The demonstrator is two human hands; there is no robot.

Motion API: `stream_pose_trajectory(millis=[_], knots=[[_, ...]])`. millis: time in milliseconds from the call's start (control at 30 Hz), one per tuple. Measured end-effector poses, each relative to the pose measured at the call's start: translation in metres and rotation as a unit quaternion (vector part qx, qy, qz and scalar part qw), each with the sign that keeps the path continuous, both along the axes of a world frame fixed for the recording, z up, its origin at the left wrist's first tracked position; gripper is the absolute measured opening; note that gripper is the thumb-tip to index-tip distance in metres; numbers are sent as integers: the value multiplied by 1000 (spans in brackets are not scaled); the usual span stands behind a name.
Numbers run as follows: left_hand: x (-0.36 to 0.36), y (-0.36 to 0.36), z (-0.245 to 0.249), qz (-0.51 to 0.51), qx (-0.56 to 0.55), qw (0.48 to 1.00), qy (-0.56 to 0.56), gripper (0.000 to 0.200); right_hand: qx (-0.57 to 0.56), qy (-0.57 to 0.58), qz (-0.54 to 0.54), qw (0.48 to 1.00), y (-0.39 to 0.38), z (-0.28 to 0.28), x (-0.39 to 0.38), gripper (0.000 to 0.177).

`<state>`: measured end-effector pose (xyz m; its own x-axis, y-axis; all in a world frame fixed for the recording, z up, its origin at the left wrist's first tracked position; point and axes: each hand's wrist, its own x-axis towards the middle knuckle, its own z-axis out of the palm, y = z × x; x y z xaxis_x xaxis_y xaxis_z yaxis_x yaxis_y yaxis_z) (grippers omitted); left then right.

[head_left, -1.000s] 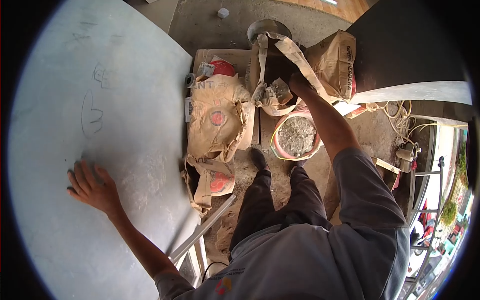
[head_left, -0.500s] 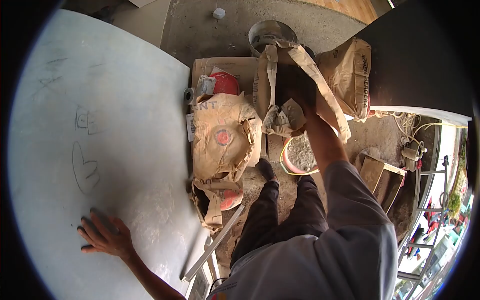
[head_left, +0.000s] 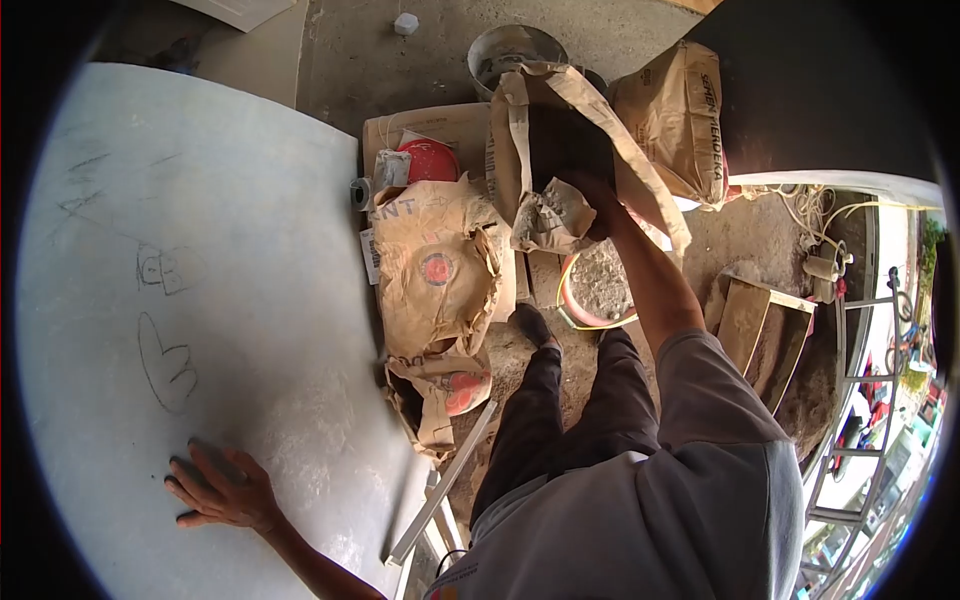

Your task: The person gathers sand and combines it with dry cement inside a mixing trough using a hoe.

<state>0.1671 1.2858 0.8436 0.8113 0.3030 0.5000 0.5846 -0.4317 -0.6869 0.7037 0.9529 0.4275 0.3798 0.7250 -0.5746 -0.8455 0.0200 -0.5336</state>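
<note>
My left hand (head_left: 226,489) lies flat with fingers spread on the grey board (head_left: 270,330) at the left, below pencil drawings. My right hand (head_left: 594,205) is inside the opening of a torn paper sack (head_left: 508,150); its fingers are lost in the shadow, so what they hold, if anything, cannot be made out. Just below this sack stands a bucket (head_left: 600,285) of grey material. Left of the sack lies a crumpled paper bag (head_left: 430,270) with a red round mark.
A closed cement sack (head_left: 672,125) stands at the upper right. Behind the open sack is a metal bucket (head_left: 512,52). A wooden box (head_left: 760,325), coiled cable (head_left: 808,212) and a metal ladder (head_left: 862,420) are at the right. A metal bar (head_left: 440,485) leans near my legs.
The view has shifted, so most things appear slightly higher. My right forearm shows a little more at the sack's opening. My left hand stays spread on the board.
</note>
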Motion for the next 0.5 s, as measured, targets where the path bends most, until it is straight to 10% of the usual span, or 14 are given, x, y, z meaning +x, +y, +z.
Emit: stream_pose_trajectory(millis=[267, 500], knots=[[1, -2, 1, -1, -9, 1000, -9, 45, -183, -198, 51, 962, -21, -2, 39, 20], [-1, -3, 3, 6, -14, 1000, -17, 45, -270, -175, 2, 947, -32, 108, 8, 27]])
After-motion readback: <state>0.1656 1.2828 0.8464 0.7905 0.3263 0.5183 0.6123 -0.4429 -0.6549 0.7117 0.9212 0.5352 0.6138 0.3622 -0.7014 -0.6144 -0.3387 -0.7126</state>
